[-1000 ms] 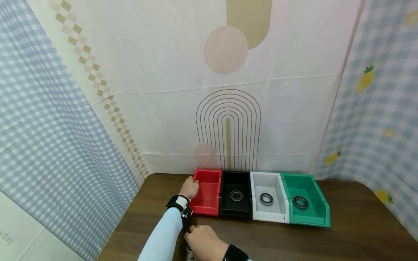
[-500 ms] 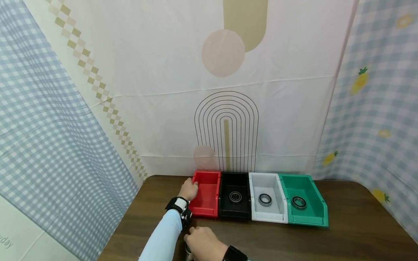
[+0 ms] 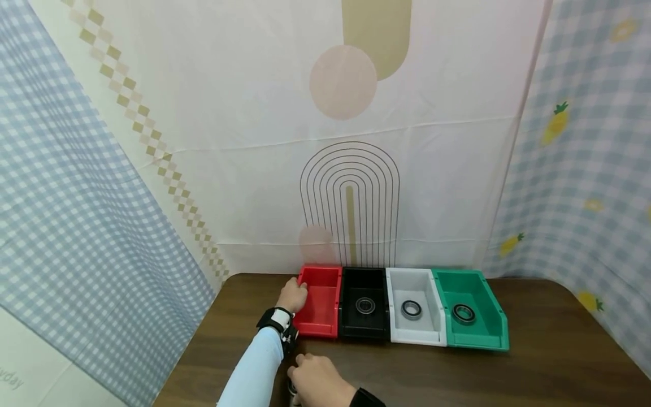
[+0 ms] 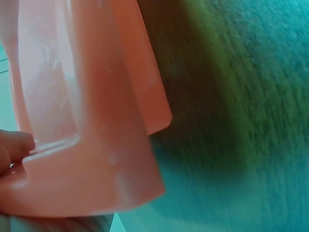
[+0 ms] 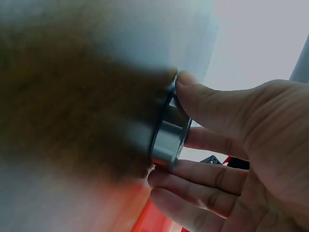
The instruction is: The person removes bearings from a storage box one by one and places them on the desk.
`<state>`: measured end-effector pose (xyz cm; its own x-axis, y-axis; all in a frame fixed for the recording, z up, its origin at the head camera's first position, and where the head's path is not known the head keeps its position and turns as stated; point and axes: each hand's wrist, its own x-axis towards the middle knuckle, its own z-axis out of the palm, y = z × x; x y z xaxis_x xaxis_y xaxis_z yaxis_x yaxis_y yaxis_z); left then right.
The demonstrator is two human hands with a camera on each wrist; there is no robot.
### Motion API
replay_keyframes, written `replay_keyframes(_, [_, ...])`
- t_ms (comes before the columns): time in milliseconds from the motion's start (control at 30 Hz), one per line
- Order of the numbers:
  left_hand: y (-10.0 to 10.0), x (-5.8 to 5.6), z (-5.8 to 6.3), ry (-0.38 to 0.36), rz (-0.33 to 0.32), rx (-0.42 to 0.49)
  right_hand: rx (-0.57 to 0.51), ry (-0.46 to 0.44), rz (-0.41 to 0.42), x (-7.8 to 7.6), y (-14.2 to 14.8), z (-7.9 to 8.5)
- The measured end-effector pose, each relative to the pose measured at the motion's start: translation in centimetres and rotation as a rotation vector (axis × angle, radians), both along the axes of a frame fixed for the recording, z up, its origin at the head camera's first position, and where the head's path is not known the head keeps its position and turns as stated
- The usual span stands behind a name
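At the left end of a row of bins, my left hand [image 3: 293,295] grips the left wall of a red plastic bin [image 3: 316,330]. The left wrist view gives a close look at that bin's wall [image 4: 96,169], with a fingertip [image 4: 17,145] over its edge. Nearer me, just in front of the red bin, is my right hand [image 3: 321,380]. It pinches a shiny metal ball bearing [image 5: 168,137] between thumb and fingers. The bearing stands on edge, close to the wooden surface; whether it touches is unclear. From the head, most of it is hidden by the hand.
Right of the red bin stand a black bin [image 3: 364,333], a white bin [image 3: 419,338] and a green bin [image 3: 480,341], side by side. Each holds one bearing. Behind the wooden table [image 3: 539,350] hangs a patterned cloth [image 3: 264,198].
The bins and hands have shifted very slightly in the head view as the camera moved. Both hands keep their holds and nearly the same places.
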<state>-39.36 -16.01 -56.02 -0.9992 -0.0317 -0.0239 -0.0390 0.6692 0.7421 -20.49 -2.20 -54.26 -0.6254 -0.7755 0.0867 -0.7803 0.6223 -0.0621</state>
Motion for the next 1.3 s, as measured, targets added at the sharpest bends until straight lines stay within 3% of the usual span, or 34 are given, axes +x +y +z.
replay_keyframes(67, [-0.2, -1.1, -1.4, 0.005, 0.004, -0.012, -0.009, -0.002, -0.012, 0.4, 0.2, 0.4])
replay_keyframes(200, [-0.4, -2.2, -2.8, 0.005, 0.022, -0.019, -0.015, -0.009, -0.051, 0.6, 0.3, 0.8])
replay_keyframes(433, [0.0, -1.4, -2.2, 0.043, 0.011, -0.074, -0.089, -0.159, -0.105, 0.4, 2.1, 1.2])
replay_keyframes(500, [0.4, 0.1, -0.9, 0.054, 0.037, -0.098, -0.12, -0.211, -0.114, 0.4, 3.1, 1.3])
replay_keyframes(567, [0.9, 1.8, 0.6, 0.09, 0.085, -0.14, -0.158, -0.203, -0.117, 0.4, 4.3, 1.5])
replay_keyframes(667, [2.1, 4.4, 3.1, 0.179, 0.162, -0.197, -0.224, -0.087, -0.116, 0.6, 6.4, 2.2])
replay_keyframes(733, [2.8, 5.2, 3.6, 0.263, 0.183, -0.245, -0.258, 0.028, -0.124, 0.6, 7.8, 2.8])
replay_keyframes(900, [4.8, 7.8, 5.0, 0.41, 0.131, -0.261, -0.32, 0.235, -0.208, -0.3, 11.2, 4.1])
replay_keyframes(1067, [6.2, 11.3, 5.8, 0.495, 0.075, -0.284, -0.387, 0.319, -0.33, -1.2, 14.1, 4.8])
replay_keyframes(1200, [6.7, 14.4, 6.0, 0.477, -0.014, -0.342, -0.43, 0.353, -0.396, -1.2, 15.9, 5.0])
replay_keyframes(1300, [6.6, 16.6, 6.1, 0.403, -0.09, -0.339, -0.438, 0.359, -0.438, -1.0, 17.0, 4.7])
